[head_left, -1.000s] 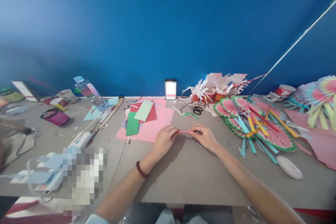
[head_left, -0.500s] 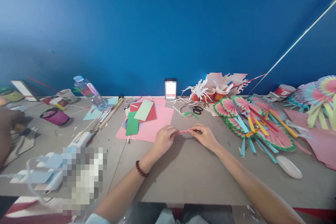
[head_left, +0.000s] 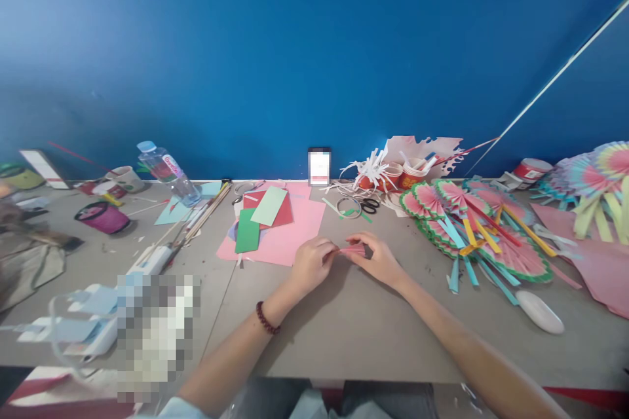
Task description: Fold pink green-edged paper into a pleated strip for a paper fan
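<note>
A small piece of pink pleated paper is held between my two hands, a little above the grey table. My left hand, with a beaded bracelet on its wrist, pinches the paper's left end. On the other side my right hand grips the right end between thumb and fingers, which hide part of it. The folds fan out slightly near the right fingers. Beyond my left hand lie pink sheets with a green card, a pale green card and a red card on top.
Folded paper fans are piled to the right, beside a white oval object. Scissors and a tape roll lie ahead. A phone leans on the wall. Leftward are a bottle, a power strip and another person's blurred hand.
The pink paper has gone from a thin closed strip to slightly spread pleats. My right fingers have lifted and opened a little around it. The other person's arm at far left has drawn back.
</note>
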`<state>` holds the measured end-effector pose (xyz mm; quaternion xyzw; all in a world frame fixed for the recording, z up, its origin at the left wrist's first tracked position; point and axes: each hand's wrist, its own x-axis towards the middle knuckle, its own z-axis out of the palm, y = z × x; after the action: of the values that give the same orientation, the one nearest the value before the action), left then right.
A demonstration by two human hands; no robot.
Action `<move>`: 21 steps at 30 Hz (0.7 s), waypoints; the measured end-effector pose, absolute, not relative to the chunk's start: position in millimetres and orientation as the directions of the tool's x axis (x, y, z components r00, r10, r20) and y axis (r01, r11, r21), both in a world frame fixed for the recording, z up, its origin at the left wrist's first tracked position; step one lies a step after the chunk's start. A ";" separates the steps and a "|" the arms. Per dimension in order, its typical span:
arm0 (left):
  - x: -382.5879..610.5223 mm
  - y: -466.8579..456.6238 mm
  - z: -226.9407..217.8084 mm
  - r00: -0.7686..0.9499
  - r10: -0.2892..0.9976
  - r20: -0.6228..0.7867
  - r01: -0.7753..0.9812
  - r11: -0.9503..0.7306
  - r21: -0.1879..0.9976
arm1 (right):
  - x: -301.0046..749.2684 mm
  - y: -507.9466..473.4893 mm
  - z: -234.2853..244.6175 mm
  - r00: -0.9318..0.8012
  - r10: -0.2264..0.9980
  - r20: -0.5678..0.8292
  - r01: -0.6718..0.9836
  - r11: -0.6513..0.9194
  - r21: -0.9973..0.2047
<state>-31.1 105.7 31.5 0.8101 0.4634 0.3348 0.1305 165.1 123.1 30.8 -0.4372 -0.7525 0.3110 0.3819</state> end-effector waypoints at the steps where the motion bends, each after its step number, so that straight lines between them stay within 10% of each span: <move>1: -30.1 104.9 31.3 0.362 0.829 0.426 0.653 -0.552 0.518 | 164.9 122.7 30.3 -0.336 0.898 0.284 0.408 0.410 -0.815; 21: -38.2 112.4 39.9 0.266 0.891 0.367 0.546 -0.453 0.704 | 173.5 129.3 27.6 -0.282 0.873 0.398 0.496 0.487 -0.719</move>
<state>-38.2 112.4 39.9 0.7627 0.4713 0.3804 0.2268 173.5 129.3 27.6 -0.4475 -0.7647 0.2368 0.3986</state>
